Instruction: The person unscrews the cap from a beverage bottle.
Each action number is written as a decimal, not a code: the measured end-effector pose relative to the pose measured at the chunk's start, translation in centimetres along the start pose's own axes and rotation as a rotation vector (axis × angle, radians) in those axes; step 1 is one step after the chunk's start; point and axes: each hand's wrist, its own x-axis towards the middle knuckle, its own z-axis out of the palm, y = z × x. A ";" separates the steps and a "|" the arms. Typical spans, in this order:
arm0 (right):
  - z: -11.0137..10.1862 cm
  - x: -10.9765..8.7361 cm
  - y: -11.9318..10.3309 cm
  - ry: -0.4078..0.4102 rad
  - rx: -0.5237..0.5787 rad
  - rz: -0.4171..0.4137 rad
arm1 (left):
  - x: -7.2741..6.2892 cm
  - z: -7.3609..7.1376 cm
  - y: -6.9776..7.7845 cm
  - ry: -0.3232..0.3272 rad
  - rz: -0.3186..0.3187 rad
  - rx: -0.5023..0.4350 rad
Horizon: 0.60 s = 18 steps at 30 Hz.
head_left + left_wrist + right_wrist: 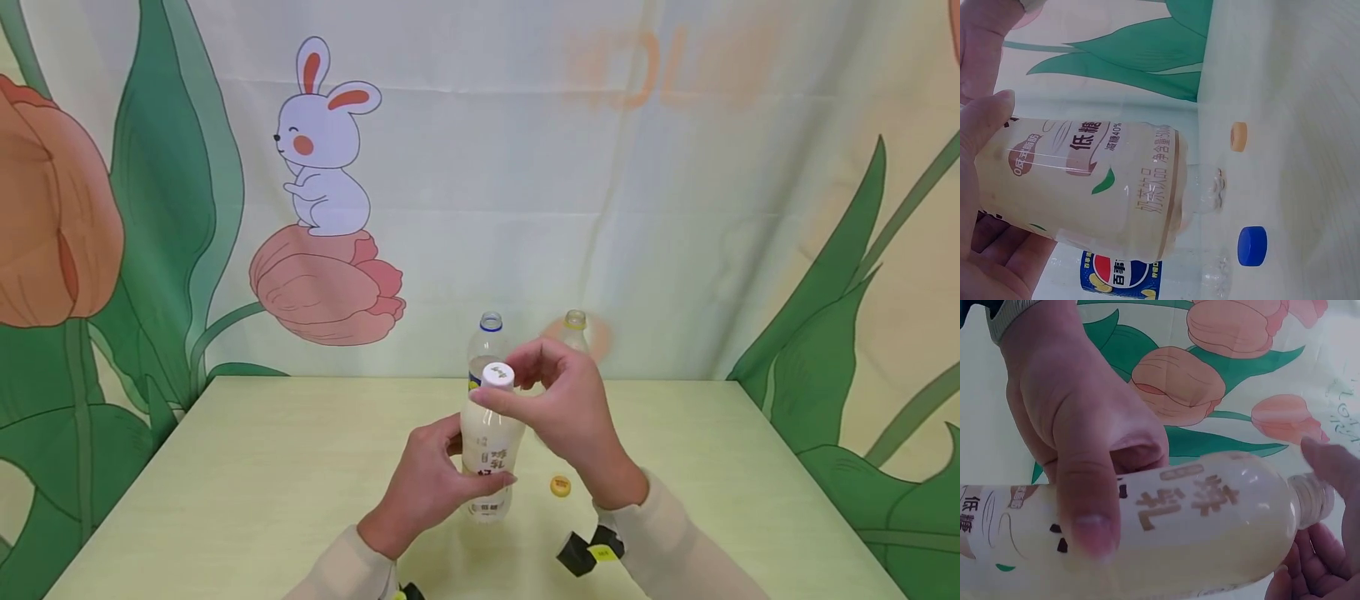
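Note:
A milk-tea bottle (pixel 489 450), pale cream with a white cap (pixel 498 376), stands upright between the two hands. My left hand (pixel 442 483) grips its lower body, thumb across the front; the left wrist view shows the bottle's base held off the table. Around the cap are the curled thumb and fingers of my right hand (pixel 566 404). From the right wrist side, the cap (pixel 1315 497) appears on the bottle's neck between thumb and fingers. Part of the label is covered by my left thumb (pixel 1088 506).
Behind stand two clear, capless bottles: one with a blue neck ring (pixel 491 323) and blue label (pixel 1121 275), another with a yellow ring (pixel 575 321). A yellow cap (pixel 560 486) and a blue cap (pixel 1252 246) lie on the table (pixel 300 483). A printed curtain (pixel 480 167) hangs behind.

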 end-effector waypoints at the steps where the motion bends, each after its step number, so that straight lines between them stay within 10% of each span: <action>1: 0.1 0.0 0.0 0.011 -0.006 -0.005 | 0.0 0.0 0.0 0.000 -0.002 0.003; 18: -0.2 0.2 0.0 -0.091 0.052 -0.087 | 0.0 -0.2 0.1 -0.005 -0.013 -0.006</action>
